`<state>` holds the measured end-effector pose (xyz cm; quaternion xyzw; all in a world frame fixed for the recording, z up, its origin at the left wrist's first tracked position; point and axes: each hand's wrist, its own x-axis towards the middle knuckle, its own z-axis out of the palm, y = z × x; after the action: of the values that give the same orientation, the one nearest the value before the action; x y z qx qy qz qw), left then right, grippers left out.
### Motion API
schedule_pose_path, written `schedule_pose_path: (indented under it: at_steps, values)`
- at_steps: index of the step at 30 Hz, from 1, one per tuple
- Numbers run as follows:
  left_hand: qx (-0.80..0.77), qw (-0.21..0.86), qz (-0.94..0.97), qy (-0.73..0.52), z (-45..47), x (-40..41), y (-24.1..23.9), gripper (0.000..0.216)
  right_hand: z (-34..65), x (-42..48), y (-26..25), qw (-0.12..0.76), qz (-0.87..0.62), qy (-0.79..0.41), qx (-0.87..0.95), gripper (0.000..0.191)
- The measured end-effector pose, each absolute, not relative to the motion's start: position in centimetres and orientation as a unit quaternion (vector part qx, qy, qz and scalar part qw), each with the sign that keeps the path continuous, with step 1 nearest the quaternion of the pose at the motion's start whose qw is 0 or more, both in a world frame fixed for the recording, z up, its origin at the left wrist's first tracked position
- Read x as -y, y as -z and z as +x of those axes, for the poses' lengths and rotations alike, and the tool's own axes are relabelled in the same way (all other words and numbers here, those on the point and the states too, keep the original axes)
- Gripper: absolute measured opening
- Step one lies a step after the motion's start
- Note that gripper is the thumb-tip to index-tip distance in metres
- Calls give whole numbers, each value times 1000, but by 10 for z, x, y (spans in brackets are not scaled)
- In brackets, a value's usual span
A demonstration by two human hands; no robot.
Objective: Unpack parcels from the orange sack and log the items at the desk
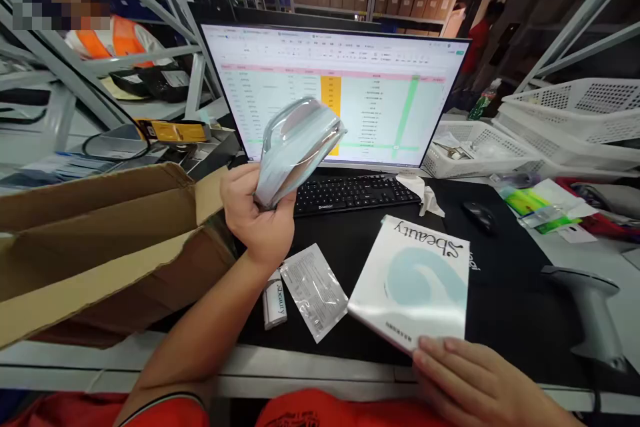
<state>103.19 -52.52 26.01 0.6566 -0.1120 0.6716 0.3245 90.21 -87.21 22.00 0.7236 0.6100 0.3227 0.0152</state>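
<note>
My left hand (257,217) is raised above the black desk mat (500,280), closed around a pale blue curved item in clear plastic wrap (297,147). My right hand (470,377) grips the near edge of a white box (415,280) printed with "Sbeauty" and a pale blue shape; the box lies tilted on the mat. Between my hands lie a clear plastic sachet (314,290) and a small white tube-like packet (274,300).
An open cardboard box (95,240) stands at the left. Behind are a black keyboard (355,192), a monitor (340,93) showing a spreadsheet, a mouse (479,215), white baskets (560,127) and a grey barcode scanner (593,313). A person in an orange vest (113,37) is at back left.
</note>
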Motion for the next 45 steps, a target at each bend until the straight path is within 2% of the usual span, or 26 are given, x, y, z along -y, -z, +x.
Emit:
schedule_pose_path:
  at_steps: [2, 4, 7, 12, 16, 18, 21, 24, 27, 32, 45]
  values:
    - [117, 327, 655, -671, 1031, 526, -261, 30, 897, 872, -207, 43, 684, -318, -655, 20]
    - [118, 333, 656, -667, 1030, 526, -261, 30, 892, 875, -194, 31, 676, -312, -668, 19]
    - [112, 338, 666, -655, 1029, 528, -261, 30, 885, 879, -180, -78, 733, -322, -595, 21]
    - [108, 337, 668, -655, 1026, 531, -260, 28, 882, 887, -171, -256, 786, -332, -454, 49]
    - [105, 325, 672, -657, 1023, 530, -262, 28, 885, 895, -171, -296, 777, -421, -362, 61]
    - [106, 330, 671, -655, 1021, 530, -264, 27, 888, 899, -175, -309, 785, -442, -306, 59]
    - [91, 370, 674, -633, 1017, 531, -266, 28, 900, 905, -185, -459, 783, -404, -114, 51]
    - [68, 458, 667, -584, 1017, 532, -266, 33, 925, 915, -198, -649, 714, -254, 65, 41]
    - [53, 521, 664, -534, 1022, 534, -263, 36, 954, 926, -203, -752, 634, -138, 122, 35]
    - [63, 563, 647, -510, 1033, 537, -256, 38, 978, 927, -194, -776, 612, -87, 124, 37]
    - [66, 510, 688, -512, 1037, 537, -244, 43, 987, 896, -189, -783, 615, -15, 93, 34]
